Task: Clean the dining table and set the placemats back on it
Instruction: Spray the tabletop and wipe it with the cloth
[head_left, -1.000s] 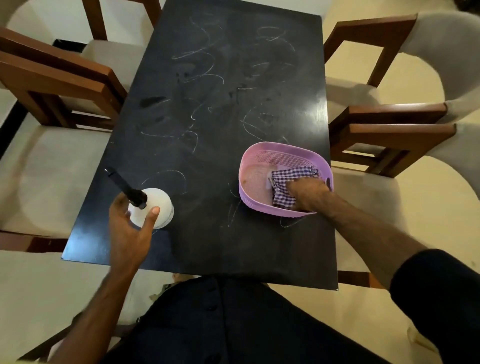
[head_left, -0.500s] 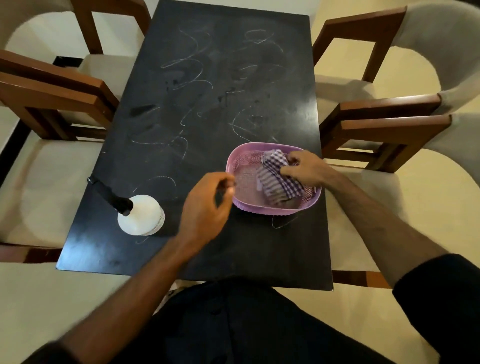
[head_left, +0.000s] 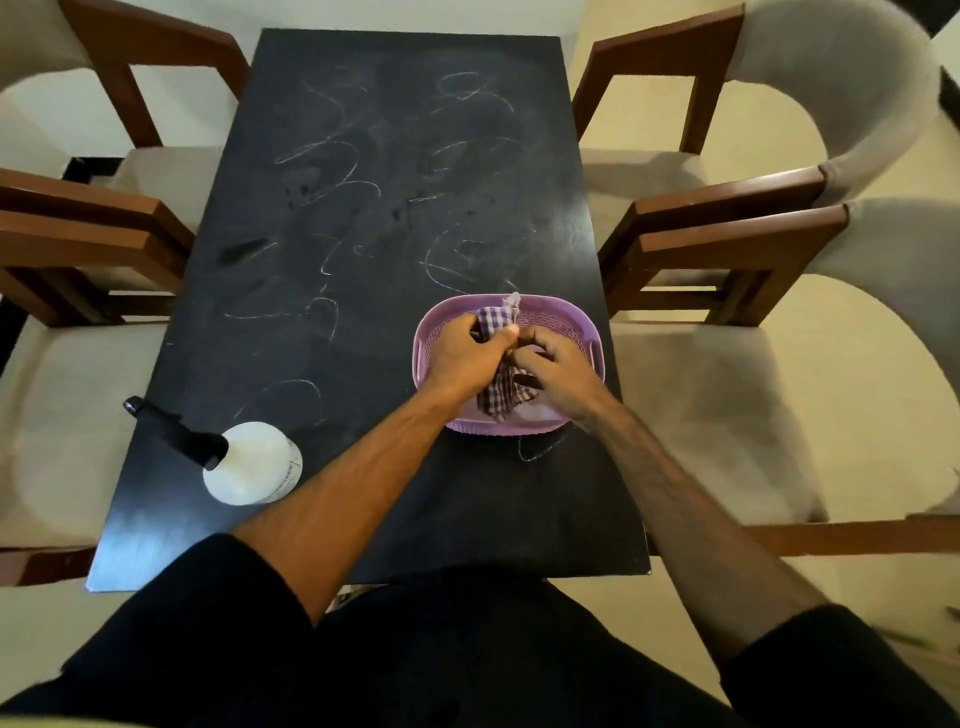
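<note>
A black dining table (head_left: 363, 234) carries pale scribbled streaks across its top. Near its right edge sits a pink plastic basket (head_left: 587, 332). Both hands are over the basket and hold a purple-and-white checked cloth (head_left: 496, 397). My left hand (head_left: 465, 353) grips the cloth's upper part, with a corner sticking out above the fingers. My right hand (head_left: 558, 371) pinches the cloth lower down. A white spray bottle (head_left: 254, 467) with a black nozzle stands on the table's near left part, apart from both hands. No placemats are in view.
Wooden chairs with pale cushions stand on both sides: two on the left (head_left: 78, 234) and two on the right (head_left: 727, 234). The table's near edge is just in front of my body.
My left hand let go of the spray bottle, crossed to the right and took hold of the cloth. My right hand lifted the cloth up from the basket's bottom.
</note>
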